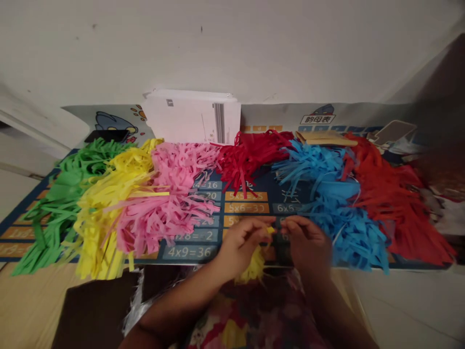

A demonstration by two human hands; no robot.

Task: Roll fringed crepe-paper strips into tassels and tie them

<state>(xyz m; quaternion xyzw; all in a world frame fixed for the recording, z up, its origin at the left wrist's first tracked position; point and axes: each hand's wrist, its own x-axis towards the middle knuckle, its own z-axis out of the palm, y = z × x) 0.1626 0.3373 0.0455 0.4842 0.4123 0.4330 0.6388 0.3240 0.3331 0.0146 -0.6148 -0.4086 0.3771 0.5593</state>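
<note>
My left hand (240, 245) is closed over the table's front edge, pinching the top of a yellow paper tassel (254, 266). The tassel's cut strips hang down below my fingers, toward my lap. My right hand (308, 245) is a short way to the right, its thumb and fingertips pressed together. Whatever lies in that pinch is too small to make out. Beside my right hand is a pile of blue paper fringe (345, 228). On the other side, pink paper fringe (156, 218) lies left of my left hand.
Green (61, 189), yellow (98, 218), dark red (250, 155) and orange-red fringe (392, 208) also cover the table mat (192, 252). At the back a white box (192, 116) leans near the wall. A dark flat object (109, 135) and a brown packet (325, 138) lie behind the fringe.
</note>
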